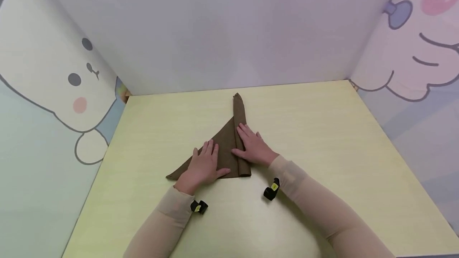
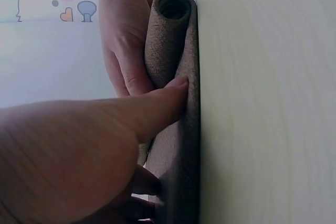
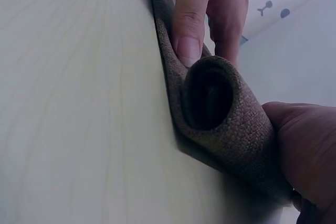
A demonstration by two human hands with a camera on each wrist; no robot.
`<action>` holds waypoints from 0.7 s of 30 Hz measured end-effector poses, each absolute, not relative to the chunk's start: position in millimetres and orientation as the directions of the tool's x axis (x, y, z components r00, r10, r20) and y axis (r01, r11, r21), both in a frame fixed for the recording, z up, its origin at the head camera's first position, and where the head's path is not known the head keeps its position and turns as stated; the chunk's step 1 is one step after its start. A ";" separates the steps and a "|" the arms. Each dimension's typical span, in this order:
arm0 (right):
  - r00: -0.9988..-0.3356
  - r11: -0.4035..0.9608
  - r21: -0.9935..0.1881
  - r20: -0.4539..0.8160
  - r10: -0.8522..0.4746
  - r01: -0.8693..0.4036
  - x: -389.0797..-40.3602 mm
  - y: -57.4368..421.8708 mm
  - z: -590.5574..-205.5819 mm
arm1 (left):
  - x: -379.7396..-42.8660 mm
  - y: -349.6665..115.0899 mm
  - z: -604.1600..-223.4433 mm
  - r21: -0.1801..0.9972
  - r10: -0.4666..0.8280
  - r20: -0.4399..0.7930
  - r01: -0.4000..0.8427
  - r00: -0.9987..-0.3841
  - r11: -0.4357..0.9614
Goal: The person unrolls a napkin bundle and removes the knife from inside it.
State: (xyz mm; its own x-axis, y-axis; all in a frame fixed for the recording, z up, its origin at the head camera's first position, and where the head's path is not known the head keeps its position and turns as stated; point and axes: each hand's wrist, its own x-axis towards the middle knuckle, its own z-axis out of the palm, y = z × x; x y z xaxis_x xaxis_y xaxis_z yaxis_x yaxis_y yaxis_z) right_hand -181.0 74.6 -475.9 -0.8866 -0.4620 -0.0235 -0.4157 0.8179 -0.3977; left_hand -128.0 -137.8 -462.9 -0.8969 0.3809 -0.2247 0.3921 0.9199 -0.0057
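Note:
A brown cloth (image 1: 226,158) lies on the table as a flat triangle, its right side wound into a long roll (image 1: 239,110) that reaches past the peak. My left hand (image 1: 202,167) rests on the flat part with fingers straight and thumb near the front edge. Over the roll lies my right hand (image 1: 255,146), fingers extended along it and thumb to its left. Both wrist views show the hollow, spiral end of the roll (image 2: 160,45). Most of the right hand's fingers are hidden in the right wrist view.
The pale wooden table (image 1: 322,130) extends on every side of the cloth. A plain light wall (image 1: 229,31) stands at its far edge, with cartoon-printed panels (image 1: 46,71) at left and right. Small black devices (image 1: 271,189) sit at both wrists.

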 end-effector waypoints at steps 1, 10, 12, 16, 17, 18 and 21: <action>-0.886 0.820 -0.391 -0.026 -0.464 -0.418 -181.7 74.9 -475.6 | -128.3 -137.8 -462.5 -0.008 0.381 -0.224 0.392 -0.897 0.920; -0.874 0.822 -0.363 -0.042 -0.484 -0.438 -182.4 77.5 -472.8 | -129.6 -137.6 -464.3 0.017 0.381 -0.218 0.387 -0.899 0.922; -0.874 0.824 -0.360 -0.043 -0.483 -0.438 -182.0 78.0 -472.4 | -129.3 -137.5 -464.4 0.012 0.383 -0.220 0.390 -0.897 0.921; -0.875 0.825 -0.359 -0.040 -0.482 -0.438 -181.9 78.3 -472.9 | -128.9 -137.8 -464.4 -0.018 0.387 -0.220 0.400 -0.896 0.916; -0.875 0.825 -0.357 -0.040 -0.482 -0.438 -182.1 78.4 -473.3 | -128.8 -137.8 -464.2 -0.023 0.388 -0.217 0.402 -0.896 0.916; -0.875 0.825 -0.355 -0.040 -0.483 -0.439 -182.1 78.5 -473.7 | -128.8 -138.0 -464.2 -0.032 0.388 -0.213 0.404 -0.897 0.914; -0.871 0.820 -0.359 -0.040 -0.490 -0.445 -182.1 79.0 -474.5 | -128.3 -138.8 -464.1 -0.046 0.392 -0.201 0.408 -0.898 0.912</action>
